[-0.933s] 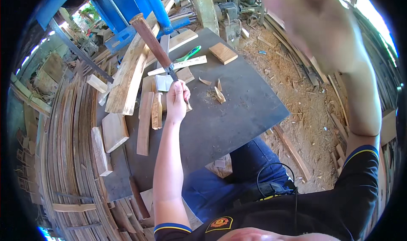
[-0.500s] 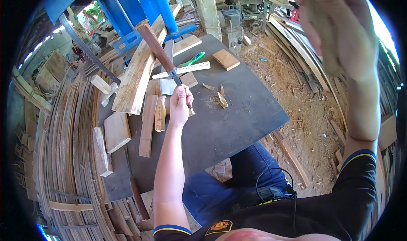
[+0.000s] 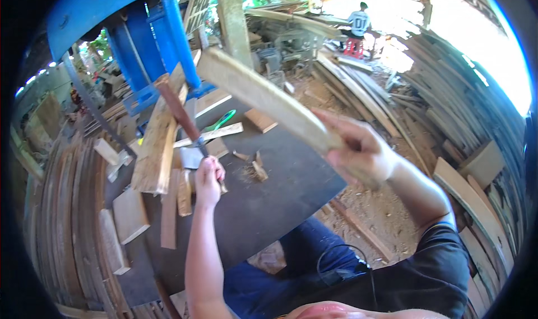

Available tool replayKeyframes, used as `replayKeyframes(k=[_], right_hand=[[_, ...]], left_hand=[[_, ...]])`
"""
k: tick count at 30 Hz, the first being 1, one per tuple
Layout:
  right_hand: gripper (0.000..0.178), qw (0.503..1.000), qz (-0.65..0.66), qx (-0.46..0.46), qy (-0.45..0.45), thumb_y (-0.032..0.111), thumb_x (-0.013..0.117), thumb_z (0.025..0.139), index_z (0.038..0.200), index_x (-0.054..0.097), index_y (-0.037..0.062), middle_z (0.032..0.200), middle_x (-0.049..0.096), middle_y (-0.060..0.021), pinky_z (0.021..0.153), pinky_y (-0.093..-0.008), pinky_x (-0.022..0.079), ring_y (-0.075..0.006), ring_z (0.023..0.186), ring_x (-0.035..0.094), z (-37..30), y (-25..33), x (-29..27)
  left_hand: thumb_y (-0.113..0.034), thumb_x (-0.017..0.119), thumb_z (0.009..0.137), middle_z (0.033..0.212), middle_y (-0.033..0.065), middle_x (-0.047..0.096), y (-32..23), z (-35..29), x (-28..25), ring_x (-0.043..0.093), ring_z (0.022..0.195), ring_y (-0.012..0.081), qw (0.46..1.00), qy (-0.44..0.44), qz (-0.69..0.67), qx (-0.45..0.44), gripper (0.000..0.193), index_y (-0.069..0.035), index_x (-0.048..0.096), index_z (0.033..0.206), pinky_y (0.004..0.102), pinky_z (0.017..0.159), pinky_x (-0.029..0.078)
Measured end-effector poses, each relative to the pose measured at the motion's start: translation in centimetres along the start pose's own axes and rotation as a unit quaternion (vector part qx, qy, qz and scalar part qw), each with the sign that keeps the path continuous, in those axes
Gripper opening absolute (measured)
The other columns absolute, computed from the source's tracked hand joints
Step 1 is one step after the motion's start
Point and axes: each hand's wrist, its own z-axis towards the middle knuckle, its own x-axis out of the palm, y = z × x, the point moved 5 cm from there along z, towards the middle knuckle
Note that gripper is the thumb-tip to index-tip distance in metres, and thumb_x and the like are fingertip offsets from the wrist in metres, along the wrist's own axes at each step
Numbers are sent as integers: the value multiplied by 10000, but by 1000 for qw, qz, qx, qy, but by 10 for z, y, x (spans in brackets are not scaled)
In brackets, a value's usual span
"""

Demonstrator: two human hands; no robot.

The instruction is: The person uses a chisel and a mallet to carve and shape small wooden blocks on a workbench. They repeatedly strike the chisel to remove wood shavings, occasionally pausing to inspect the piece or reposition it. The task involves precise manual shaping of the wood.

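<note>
My left hand is closed around the metal shank of a chisel, whose brown wooden handle leans up and away to the left. The chisel's cutting end is hidden beneath the fist, close to the dark tabletop. My right hand grips a long, pale wooden bat, slightly blurred, its far end above and beyond the chisel handle. A visible gap separates bat and handle in the picture. Curled wood chips lie right of my left hand; a short wood piece lies left of it.
A thick plank, a wood block and a green-handled tool lie on the table. Blue machinery stands behind. Stacked boards flank the left side, more line the right. A seated person is far back.
My right hand has come down from high at the right, bringing the bat into view over the table. The view has shifted up and right; my left hand still holds the chisel.
</note>
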Motion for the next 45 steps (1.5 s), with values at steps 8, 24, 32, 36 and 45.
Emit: replayKeyframes(k=[8, 24, 32, 36, 45], right_hand=[[627, 969, -221, 104, -28, 266, 747, 898, 1437, 526, 32, 957, 733, -199, 812, -407, 549, -299, 905, 728, -41, -101, 5], [601, 917, -349, 171, -89, 379, 692, 899, 1418, 515, 132, 963, 731, -217, 852, -505, 555, -408, 954, 705, 75, -156, 49], [624, 894, -425, 100, -101, 351, 696, 888, 1433, 493, 125, 1024, 707, -222, 882, -501, 544, -416, 996, 686, 81, -165, 58], [628, 882, -450, 106, -98, 343, 692, 894, 1439, 489, 109, 1100, 675, -215, 901, -499, 541, -420, 1040, 667, 80, -163, 63], [557, 868, -473, -58, -141, 345, 684, 914, 1376, 558, 59, 1159, 624, -208, 993, -463, 516, -385, 1140, 613, 97, -136, 68]], left_hand=[[-467, 376, 1115, 722, -20, 394, -2, 1, 4, 408, 644, 83, 999, -9, 47, 0, 442, -106, 445, 869, 257, 607, 378], [-462, 369, 1117, 743, -5, 423, -5, 0, 3, 437, 655, 93, 999, -13, 50, 5, 439, -103, 444, 876, 269, 623, 403], [-468, 351, 1119, 740, -2, 430, -8, 0, 6, 447, 657, 98, 998, -9, 63, -1, 454, -100, 453, 873, 266, 627, 408], [-467, 349, 1120, 739, -2, 430, -8, 0, 4, 449, 658, 99, 998, -12, 64, 1, 458, -99, 456, 870, 267, 627, 408], [-480, 347, 1117, 741, -2, 431, -7, 0, 6, 451, 668, 97, 997, -21, 71, -8, 471, -97, 457, 867, 260, 634, 409]])
